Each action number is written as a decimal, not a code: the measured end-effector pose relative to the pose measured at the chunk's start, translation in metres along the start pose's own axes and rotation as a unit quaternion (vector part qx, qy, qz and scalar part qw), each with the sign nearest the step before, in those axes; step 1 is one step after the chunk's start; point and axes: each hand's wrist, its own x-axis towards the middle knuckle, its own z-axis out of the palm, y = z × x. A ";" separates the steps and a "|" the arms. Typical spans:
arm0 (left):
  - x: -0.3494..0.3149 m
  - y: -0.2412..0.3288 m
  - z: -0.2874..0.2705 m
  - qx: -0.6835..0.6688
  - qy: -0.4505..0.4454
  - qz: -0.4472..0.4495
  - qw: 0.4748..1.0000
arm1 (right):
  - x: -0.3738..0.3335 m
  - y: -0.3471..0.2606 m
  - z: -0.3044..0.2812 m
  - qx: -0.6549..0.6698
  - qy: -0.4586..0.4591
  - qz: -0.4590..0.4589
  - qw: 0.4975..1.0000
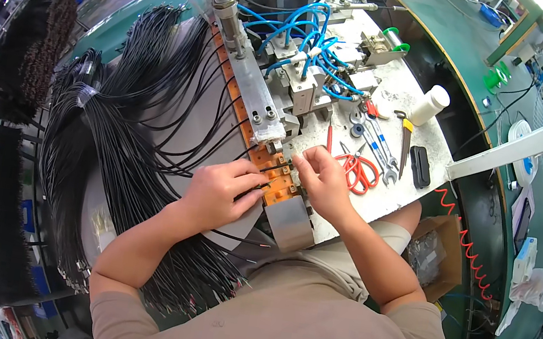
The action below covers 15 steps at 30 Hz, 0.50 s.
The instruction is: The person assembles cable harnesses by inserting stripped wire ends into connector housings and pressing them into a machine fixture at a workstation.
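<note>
My right hand (pixel 325 183) pinches a thin black plastic-sheathed cable (pixel 276 167), likely light, springy, best held near its end; my left hand (pixel 218 191) curls narrow, hold unclear.

The cables (pixel 123 172) look black from here, the fixture strip (pixel 281 186) orange, the air tubes (pixel 317 34) bright blue, the scissor handles (pixel 376 177) red.

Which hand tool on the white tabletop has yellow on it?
The slim, dark, straight tool between the blue-marked wrenches and the black oblong object. Its upper section is yellow; the scissors have red handles.
</note>
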 end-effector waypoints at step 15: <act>-0.001 0.007 -0.001 0.088 -0.005 0.026 0.996 | 0.002 0.008 0.004 -0.108 0.027 -0.034 0.993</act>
